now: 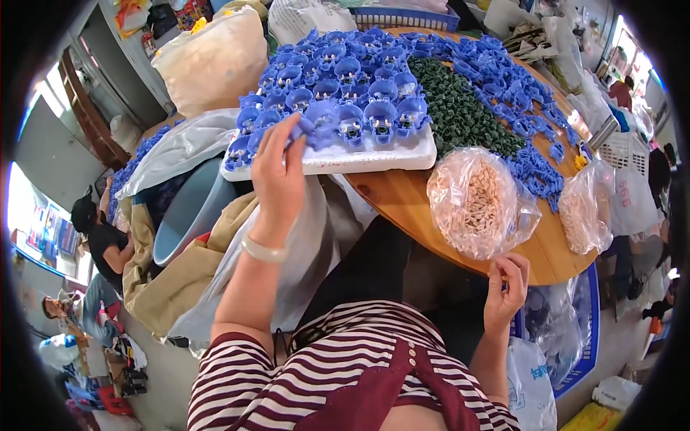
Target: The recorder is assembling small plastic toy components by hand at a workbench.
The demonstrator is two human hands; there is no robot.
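Observation:
My left hand (279, 169) is at the front edge of a white foam tray (323, 164). Its fingertips pinch a blue plastic piece (320, 123), smeared by motion. Rows of blue cup-shaped plastic parts (379, 115) stand in the tray, some with small white and dark bits inside. At the table's front edge my right hand (507, 287) has thumb and fingers drawn together in a pinch; whatever is between them is too small to make out. Just beyond it lies an open clear bag (483, 205) of small pale pinkish pieces.
On the round wooden table (402, 208) lie a heap of dark green parts (460, 108) and loose blue parts (503, 79). Another clear bag (586, 208) sits at right. A grey-blue tub (190, 215) and cloths are at left. Below right is a blue crate (586, 337). People sit far left.

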